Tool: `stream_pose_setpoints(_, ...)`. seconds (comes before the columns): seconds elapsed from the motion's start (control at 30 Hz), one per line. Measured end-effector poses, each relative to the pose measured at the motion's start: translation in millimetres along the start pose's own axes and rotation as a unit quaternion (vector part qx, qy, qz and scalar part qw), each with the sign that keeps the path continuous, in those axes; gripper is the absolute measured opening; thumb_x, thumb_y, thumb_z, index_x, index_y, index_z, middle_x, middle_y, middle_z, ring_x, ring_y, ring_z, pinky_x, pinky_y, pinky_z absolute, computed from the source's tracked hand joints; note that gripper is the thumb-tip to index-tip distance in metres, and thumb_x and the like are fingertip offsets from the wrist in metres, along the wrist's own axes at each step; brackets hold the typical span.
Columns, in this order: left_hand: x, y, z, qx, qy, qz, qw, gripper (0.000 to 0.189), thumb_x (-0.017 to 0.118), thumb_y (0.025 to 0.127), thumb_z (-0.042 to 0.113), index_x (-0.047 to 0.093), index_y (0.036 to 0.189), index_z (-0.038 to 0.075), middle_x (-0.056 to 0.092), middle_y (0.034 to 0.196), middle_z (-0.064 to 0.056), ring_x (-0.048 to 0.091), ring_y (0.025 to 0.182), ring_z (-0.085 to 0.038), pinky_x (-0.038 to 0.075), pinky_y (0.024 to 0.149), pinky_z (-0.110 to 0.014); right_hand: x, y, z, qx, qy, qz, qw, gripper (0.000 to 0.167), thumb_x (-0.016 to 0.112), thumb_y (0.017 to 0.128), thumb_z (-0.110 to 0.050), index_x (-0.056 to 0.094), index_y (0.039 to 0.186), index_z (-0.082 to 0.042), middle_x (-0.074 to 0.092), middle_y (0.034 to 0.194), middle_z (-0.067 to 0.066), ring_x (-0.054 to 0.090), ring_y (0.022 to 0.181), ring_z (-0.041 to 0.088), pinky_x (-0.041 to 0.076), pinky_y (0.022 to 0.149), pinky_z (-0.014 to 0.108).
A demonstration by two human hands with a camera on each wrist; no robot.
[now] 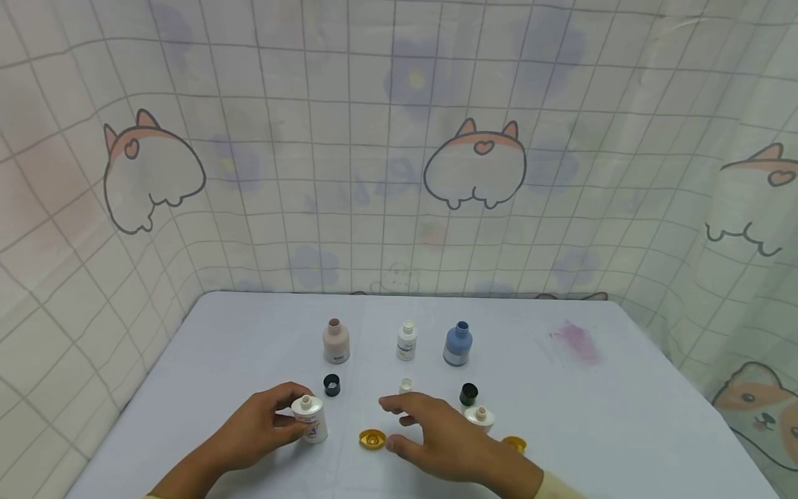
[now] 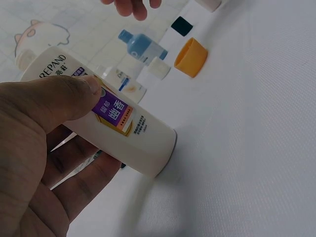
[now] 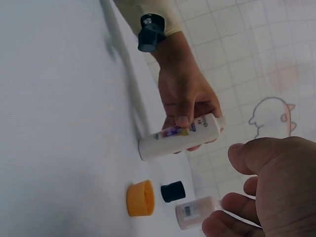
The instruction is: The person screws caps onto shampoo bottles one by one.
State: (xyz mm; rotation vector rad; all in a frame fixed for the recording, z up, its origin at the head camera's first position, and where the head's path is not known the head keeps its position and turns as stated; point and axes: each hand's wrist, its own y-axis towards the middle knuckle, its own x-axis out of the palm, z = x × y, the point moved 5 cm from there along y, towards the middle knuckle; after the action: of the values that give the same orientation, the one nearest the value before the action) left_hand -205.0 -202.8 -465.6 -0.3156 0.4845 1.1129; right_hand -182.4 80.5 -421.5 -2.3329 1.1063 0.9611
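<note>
My left hand (image 1: pixel 255 430) grips a white bottle (image 1: pixel 318 424) with a purple and gold label, its neck uncapped; thumb and fingers lie on opposite sides of it. In the left wrist view, the bottle (image 2: pixel 143 153) stands upright on the table. To its right lies an orange-yellow cap (image 1: pixel 372 439), open side up. My right hand (image 1: pixel 449 440) is just right of that cap, held above the table with fingers loosely extended, thumb apart and nothing between them. In the right wrist view, a gap separates it from the yellow cap (image 3: pixel 140 198).
Uncapped pink (image 1: pixel 337 344), small white (image 1: pixel 406 343) and blue (image 1: pixel 458 345) bottles stand at the back. Before them are a black cap (image 1: pixel 332 385), a white cap (image 1: pixel 406 385) and another black cap (image 1: pixel 468 394). Behind my right hand are a second white bottle (image 1: pixel 480 416) and yellow cap (image 1: pixel 516 443).
</note>
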Motion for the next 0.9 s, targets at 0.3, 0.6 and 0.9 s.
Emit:
stream_pose_setpoints(0.3, 0.3, 0.3, -0.1, -0.003, -0.001, 0.001, 1.0000, 0.042, 0.084, 0.087, 0.026, 0.063, 0.122, 0.014, 0.066, 0.120, 0.000, 0.064, 0.115, -0.025, 0.058, 0.091, -0.026, 7.7, 3.3, 4.9, 0.014, 0.001, -0.005, 0.9999, 0.049, 0.071, 0.098, -0.039, 0.056, 0.143, -0.024, 0.059, 0.137, -0.011, 0.065, 0.112, 0.009, 0.057, 0.097, 0.034)
stream_pose_setpoints(0.6, 0.0, 0.4, -0.4, -0.003, 0.003, 0.002, 1.0000, 0.042, 0.084, 0.087, 0.025, 0.063, 0.122, 0.015, 0.066, 0.119, 0.000, 0.064, 0.115, -0.026, 0.058, 0.091, -0.026, 15.7, 7.8, 8.7, 0.023, 0.008, -0.014, 0.9996, 0.051, 0.073, 0.097, -0.037, 0.056, 0.143, -0.023, 0.059, 0.138, -0.010, 0.064, 0.111, 0.008, 0.056, 0.095, 0.029)
stream_pose_setpoints(0.9, 0.1, 0.8, -1.0, -0.003, 0.010, 0.004, 0.9999, 0.042, 0.084, 0.087, 0.027, 0.064, 0.122, 0.015, 0.066, 0.120, 0.001, 0.064, 0.115, -0.026, 0.058, 0.091, -0.026, 23.7, 13.1, 13.6, 0.029, 0.002, -0.009, 0.9995, 0.051, 0.076, 0.095, -0.035, 0.058, 0.141, -0.023, 0.060, 0.135, -0.012, 0.064, 0.108, 0.005, 0.056, 0.093, 0.028)
